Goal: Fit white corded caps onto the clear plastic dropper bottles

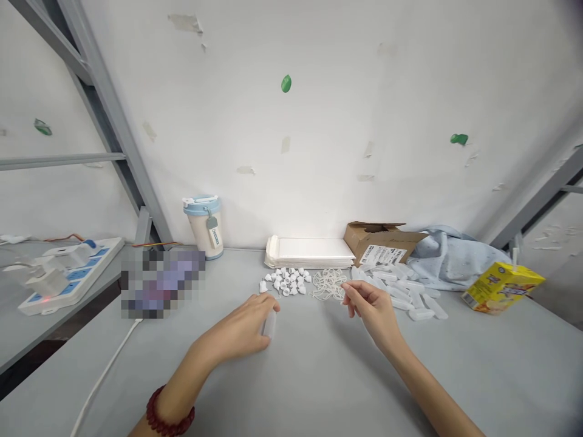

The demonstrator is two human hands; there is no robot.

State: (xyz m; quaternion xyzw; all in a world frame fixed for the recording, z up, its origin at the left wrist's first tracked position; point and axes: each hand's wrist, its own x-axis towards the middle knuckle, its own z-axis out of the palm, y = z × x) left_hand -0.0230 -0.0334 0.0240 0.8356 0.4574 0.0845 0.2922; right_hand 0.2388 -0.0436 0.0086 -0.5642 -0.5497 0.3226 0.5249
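Under the curled fingers of my left hand (pixel 243 325) is a clear, frosted plastic tube (pixel 269 325), gripped between thumb and fingers at table height. Just beyond that hand lies a group of small white plastic caps (pixel 286 280). My right hand (pixel 371 306) is closed in a pinch at the right edge of a tangled pile of thin white strings (pixel 328 283). A strand shows at its fingertips, though most of it is hidden. To the right of this hand, several similar frosted plastic pieces (pixel 416 298) lie in a loose heap.
Behind the parts, a stack of white trays (pixel 310 252) and an open cardboard box (pixel 382 243) stand against the wall. A blue cloth (pixel 449 255) and yellow drink carton (pixel 501 288) are at right. A tumbler (pixel 204 227), blurred-out object (pixel 166 282) and power strip (pixel 86 276) sit left.
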